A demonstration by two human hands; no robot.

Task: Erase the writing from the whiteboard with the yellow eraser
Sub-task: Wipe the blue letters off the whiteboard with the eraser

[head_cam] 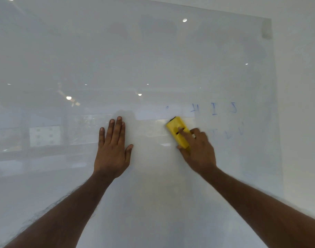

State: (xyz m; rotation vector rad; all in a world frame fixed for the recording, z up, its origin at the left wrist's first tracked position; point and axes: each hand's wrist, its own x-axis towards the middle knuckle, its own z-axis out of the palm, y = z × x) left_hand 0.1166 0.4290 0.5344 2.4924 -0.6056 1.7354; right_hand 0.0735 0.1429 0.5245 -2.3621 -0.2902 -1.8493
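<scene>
The yellow eraser (pixel 179 134) is gripped by the right hand (pixel 197 151). The forefinger is laid along the eraser's back, the thumb is tucked against its lower edge, and the other fingers are curled at its right side. This hand is slightly blurred, so finer detail of the grip cannot be told. The eraser is held flat against the whiteboard (pixel 153 59), tilted with its upper end leaning left, and a strip of black felt is seen at that upper end.

The left hand (pixel 112 151) is held open, holding nothing. Its palm is pressed flat to the board, the fingers are straight and close together, pointing up, and the thumb is spread out to the right. It is placed to the left of the eraser, apart from it and at about the same height.

Blue writing (pixel 213 109) is seen on the board above and to the right of the eraser, as a row of a few separate characters. A small blue dot (pixel 167 107) is found just above the eraser's upper end. A fainter row of marks (pixel 230 133) is seen lower down, to the right of the right hand.

Ceiling lights (pixel 69 98) are reflected in the glossy board. A grey fitting (pixel 266 29) is fixed at its upper right corner, and a plain wall (pixel 299 86) is seen beyond its right edge.
</scene>
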